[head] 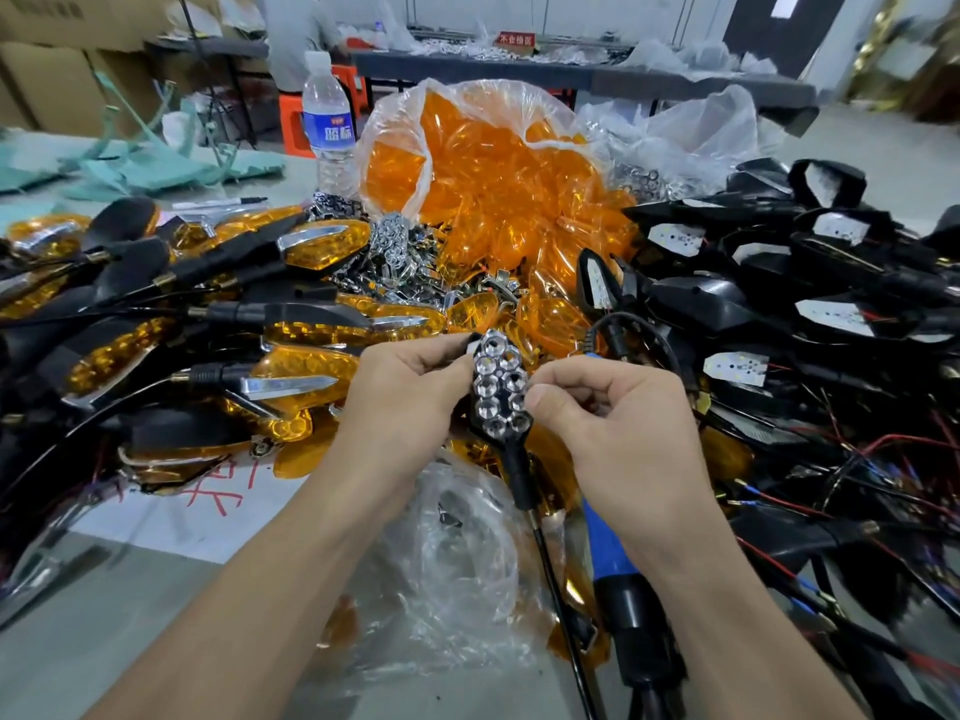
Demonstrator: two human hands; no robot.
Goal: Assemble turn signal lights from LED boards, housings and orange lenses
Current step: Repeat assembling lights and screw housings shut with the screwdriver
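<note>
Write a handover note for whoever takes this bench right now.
Left hand grips the black plastic stalked housing; right hand pinches the chrome honeycomb reflector sitting in it.
Orange lenses in the clear plastic bag behind; black housings with white LED boards piled right; loose chrome reflectors centre; finished orange-lensed lights piled left.
Done: reflector in the housing. Left: orange lens on this unit, then the right pile.

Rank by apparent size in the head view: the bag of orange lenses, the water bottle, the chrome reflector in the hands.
Largest: bag of orange lenses.
Then water bottle and chrome reflector: about alike, and the reflector is nearer the camera, so unranked.
</note>
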